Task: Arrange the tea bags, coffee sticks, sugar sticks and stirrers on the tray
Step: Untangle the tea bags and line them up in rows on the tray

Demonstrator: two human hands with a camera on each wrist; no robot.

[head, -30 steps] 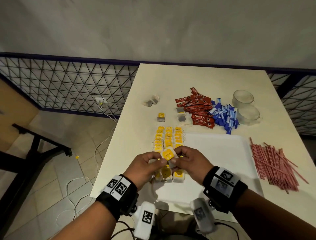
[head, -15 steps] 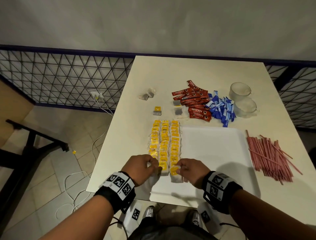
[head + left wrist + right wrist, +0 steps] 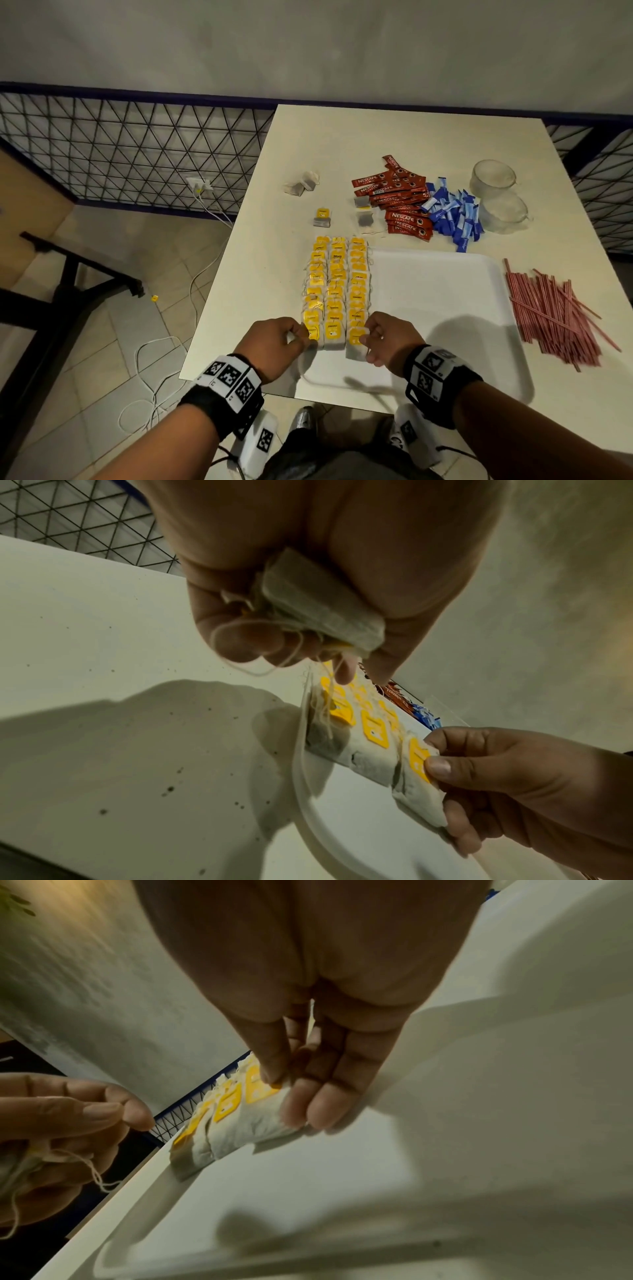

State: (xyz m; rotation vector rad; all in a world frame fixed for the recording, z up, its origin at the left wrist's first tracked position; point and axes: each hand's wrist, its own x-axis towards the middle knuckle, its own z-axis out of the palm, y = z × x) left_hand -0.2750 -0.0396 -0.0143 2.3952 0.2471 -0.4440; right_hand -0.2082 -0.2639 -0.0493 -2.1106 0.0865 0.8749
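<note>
Nearly all of the yellow-tagged tea bags (image 3: pixel 337 286) lie in three rows along the left edge of the flat white tray (image 3: pixel 442 308). At the near end, the left hand (image 3: pixel 274 346) curls round a soft paper tea bag (image 3: pixel 322 607) with loose string, and the right hand (image 3: pixel 387 337) pinches the nearest bag of the right row (image 3: pixel 253 1118). Beyond the tray lie glossy red Nescafe coffee sticks (image 3: pixel 400 202) beside blue sugar sticks (image 3: pixel 452 214); thin red stirrers (image 3: pixel 555 315) lie right of it.

Grey wall (image 3: pixel 308 41) — black lattice railing (image 3: pixel 137 154) over tiled floor (image 3: pixel 113 359).
</note>
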